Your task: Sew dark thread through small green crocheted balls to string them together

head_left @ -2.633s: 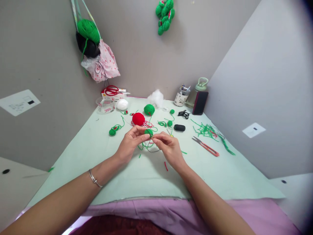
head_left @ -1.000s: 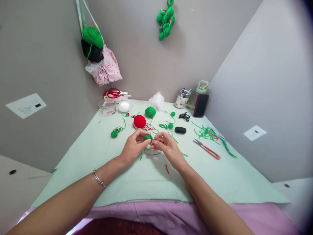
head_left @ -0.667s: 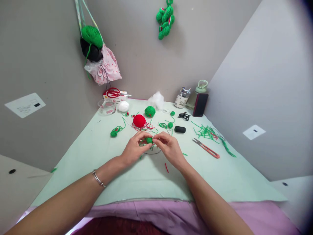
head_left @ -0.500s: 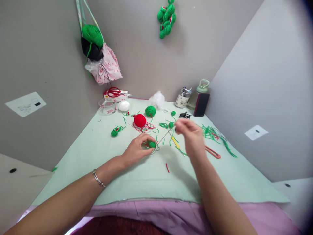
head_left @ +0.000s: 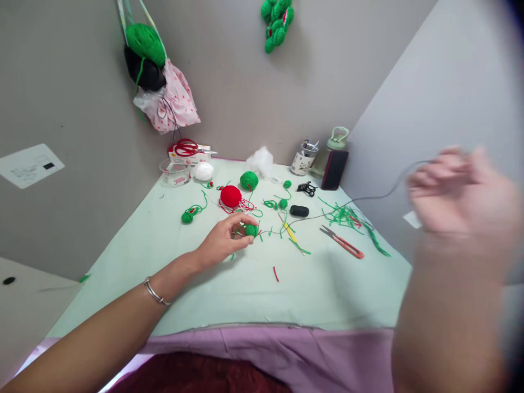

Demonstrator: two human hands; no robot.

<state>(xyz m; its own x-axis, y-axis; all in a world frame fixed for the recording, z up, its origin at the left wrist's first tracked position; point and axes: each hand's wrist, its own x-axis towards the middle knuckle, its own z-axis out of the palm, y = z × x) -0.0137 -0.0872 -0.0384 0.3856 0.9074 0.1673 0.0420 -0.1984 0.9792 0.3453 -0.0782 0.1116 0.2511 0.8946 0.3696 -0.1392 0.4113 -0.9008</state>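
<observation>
My left hand point(head_left: 229, 237) rests on the table with thumb and fingers closed round a small green crocheted ball point(head_left: 251, 231). A dark thread point(head_left: 370, 197) runs from near the ball, across the table and up to my right hand point(head_left: 462, 191). That hand is raised far out to the right, blurred, its fingers curled closed on the thread; whether a needle is in it I cannot tell. A yellow-handled crochet hook point(head_left: 290, 231) lies just right of the ball among green yarn snippets. Orange thread snips point(head_left: 343, 242) lie further right.
Behind the left hand sit a red yarn ball point(head_left: 231, 196), a green yarn ball point(head_left: 249, 180) and a white yarn ball point(head_left: 203, 172). A black oval object point(head_left: 299, 210) lies mid-table. A phone point(head_left: 335, 170) leans on a bottle point(head_left: 338, 139). Green yarn scraps point(head_left: 341, 214) lie right.
My right hand has swung from above the table's middle far out to the right and up, drawing the thread out long. My left hand keeps hold of the crocheted ball. The view has shifted slightly.
</observation>
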